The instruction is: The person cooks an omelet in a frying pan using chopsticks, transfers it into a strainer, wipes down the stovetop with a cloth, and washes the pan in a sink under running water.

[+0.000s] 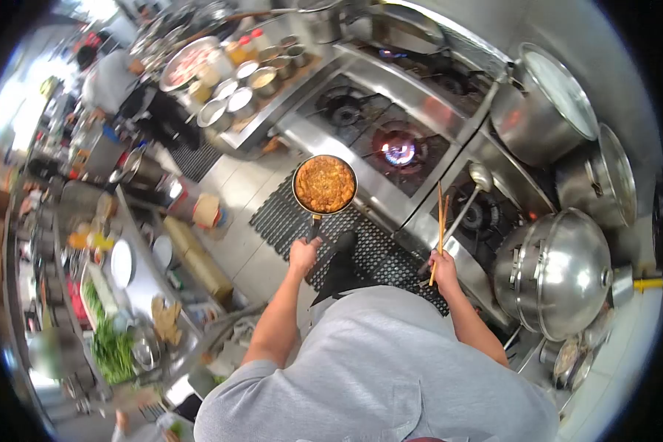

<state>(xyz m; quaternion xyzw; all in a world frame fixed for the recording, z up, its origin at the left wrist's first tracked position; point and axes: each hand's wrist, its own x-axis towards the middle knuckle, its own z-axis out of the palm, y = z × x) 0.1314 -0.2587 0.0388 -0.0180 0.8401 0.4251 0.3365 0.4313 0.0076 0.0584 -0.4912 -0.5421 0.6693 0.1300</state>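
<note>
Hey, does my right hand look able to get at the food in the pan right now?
Probably yes: your right hand holds chopsticks, your left hand holds the uncovered pan, and nothing visible blocks the food.

Food (325, 183) in pan (315, 222), left of stove (376, 183)

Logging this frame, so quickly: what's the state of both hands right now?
Left hand: closed, holding the pan handle.
Right hand: closed, holding chopsticks; whether it also grips the ladle is hard to tell.
</note>
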